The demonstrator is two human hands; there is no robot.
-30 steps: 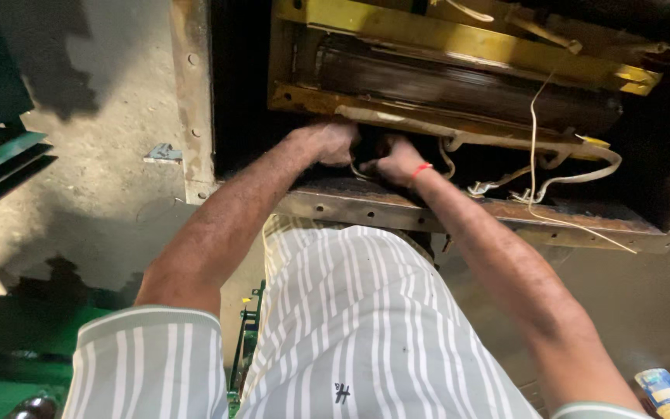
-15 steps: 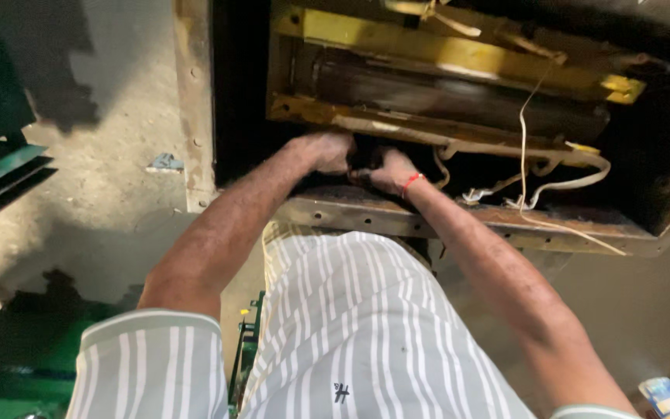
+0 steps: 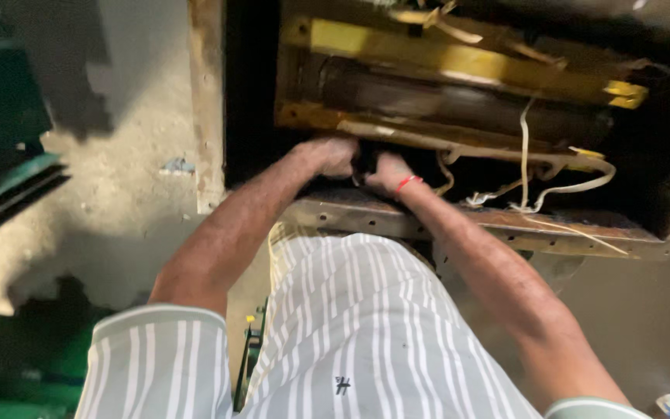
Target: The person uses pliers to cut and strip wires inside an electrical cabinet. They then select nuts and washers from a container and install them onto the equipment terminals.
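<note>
From the head view I look down over my grey-and-white striped shirt (image 3: 366, 334) at both arms reaching far into a dark opening in a rusty metal machine frame (image 3: 459, 221). My left hand (image 3: 333, 157) is curled into a loose fist, knuckles up, fingers folded down around something dark at the near edge of the long yellowed metal bar (image 3: 428, 140) that runs left to right across the opening. I cannot tell exactly what the fingers close on; the spot is in shadow. My right hand (image 3: 388, 172), with a thin red band (image 3: 405, 185) at the wrist, sits just beside the left, almost touching it, its fingers also bent and pressed into the same dark gap. Whether it pinches anything I cannot tell.

Behind the hands lies a dark cylindrical roller (image 3: 459, 101), and farther back a bright yellow painted rail (image 3: 459, 66). To the right, pale loose straps (image 3: 552, 182) hang and loop over the frame's near ledge. On the left is bare, pale concrete floor (image 3: 118, 202).
</note>
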